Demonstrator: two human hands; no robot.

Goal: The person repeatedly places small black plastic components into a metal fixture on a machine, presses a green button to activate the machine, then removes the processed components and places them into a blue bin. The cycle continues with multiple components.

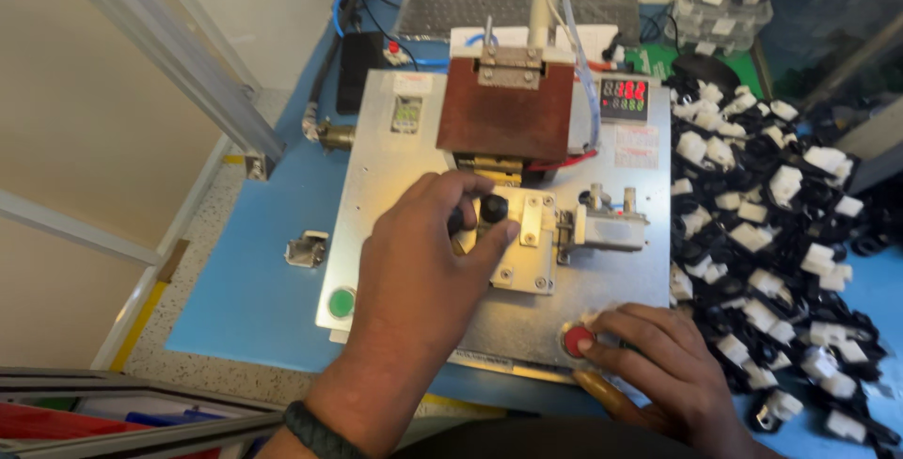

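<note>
At frame centre the left hand [428, 252] pinches a small black part [493, 208] onto the fixture [523, 243], while the right hand [658, 356], fingers loosely curled and empty, rests a fingertip on the red button [576, 340] at lower right.

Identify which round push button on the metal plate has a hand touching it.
The red button, under the right hand's fingers; the green button sits untouched at the plate's left corner.

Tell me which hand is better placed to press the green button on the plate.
Left, probably. The left hand pinches the small black part on the fixture, on the same side as the green button. The right hand rests at the red button, across the metal plate.
</note>
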